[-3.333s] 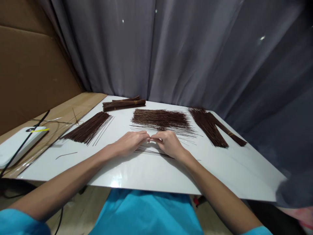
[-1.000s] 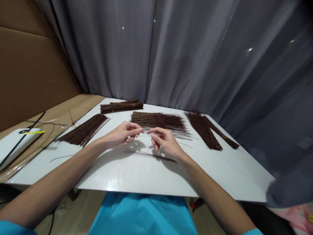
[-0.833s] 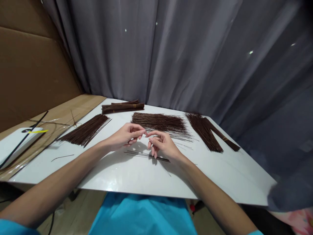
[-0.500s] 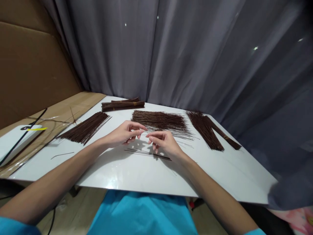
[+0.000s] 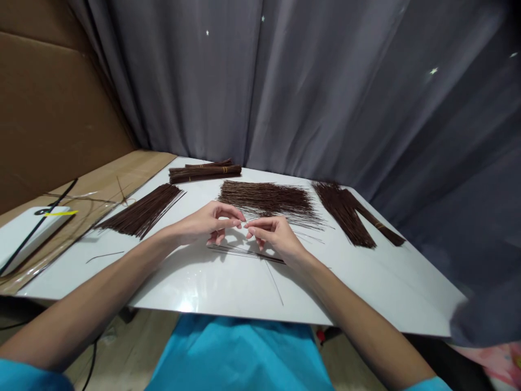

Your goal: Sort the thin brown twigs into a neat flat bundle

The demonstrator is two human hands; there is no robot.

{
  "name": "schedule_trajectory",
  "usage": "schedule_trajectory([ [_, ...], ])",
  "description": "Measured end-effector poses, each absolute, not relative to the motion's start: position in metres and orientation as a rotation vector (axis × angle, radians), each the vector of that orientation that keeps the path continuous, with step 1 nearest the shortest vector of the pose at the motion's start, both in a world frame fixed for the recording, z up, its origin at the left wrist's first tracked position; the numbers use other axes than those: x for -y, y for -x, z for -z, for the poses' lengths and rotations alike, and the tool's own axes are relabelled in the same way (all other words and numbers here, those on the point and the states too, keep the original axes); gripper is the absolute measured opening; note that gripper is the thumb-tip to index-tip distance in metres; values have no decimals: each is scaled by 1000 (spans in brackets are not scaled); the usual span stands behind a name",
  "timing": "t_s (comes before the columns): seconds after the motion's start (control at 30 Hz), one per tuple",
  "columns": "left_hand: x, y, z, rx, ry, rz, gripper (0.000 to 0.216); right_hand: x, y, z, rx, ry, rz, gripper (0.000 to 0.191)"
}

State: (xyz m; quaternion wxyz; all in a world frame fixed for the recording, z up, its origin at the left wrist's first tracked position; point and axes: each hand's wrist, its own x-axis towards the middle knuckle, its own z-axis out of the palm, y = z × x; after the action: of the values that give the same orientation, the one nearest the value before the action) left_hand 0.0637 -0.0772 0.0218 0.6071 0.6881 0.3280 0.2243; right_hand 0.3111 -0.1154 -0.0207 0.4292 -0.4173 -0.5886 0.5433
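Note:
My left hand [image 5: 207, 222] and my right hand [image 5: 272, 234] are raised a little above the white table [image 5: 366, 288], fingertips almost meeting. Both pinch thin dark sticks; one held stick [image 5: 273, 281] trails from my right hand toward the table's near edge. Under the hands lies a small row of loose thin sticks [image 5: 244, 252]. Just behind them spreads a loose heap of brown sticks [image 5: 268, 198].
A fan of sticks [image 5: 142, 210] lies at the left, tied bundles [image 5: 205, 171] at the back, and crossed bundles [image 5: 354, 212] at the right. A single bent stick [image 5: 103, 255] lies near the left. A white device with a black cable [image 5: 28, 231] rests on the brown surface. Grey curtain behind.
The hands lifted off the table from pressing on the sticks and now pinch thin sticks in the air. A stick now hangs from the right hand toward me.

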Motion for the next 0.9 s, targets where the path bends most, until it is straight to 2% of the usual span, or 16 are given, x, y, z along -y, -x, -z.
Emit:
schedule_trajectory([
  [0.47, 78, -65, -23, -721, -1623, -514, 30, 114, -314, 23, 1402, 1031, -1490, 42],
  [0.9, 76, -64, -21, -710, -1666, -503, 32, 116, -312, 23, 1494, 1011, -1438, 43],
])
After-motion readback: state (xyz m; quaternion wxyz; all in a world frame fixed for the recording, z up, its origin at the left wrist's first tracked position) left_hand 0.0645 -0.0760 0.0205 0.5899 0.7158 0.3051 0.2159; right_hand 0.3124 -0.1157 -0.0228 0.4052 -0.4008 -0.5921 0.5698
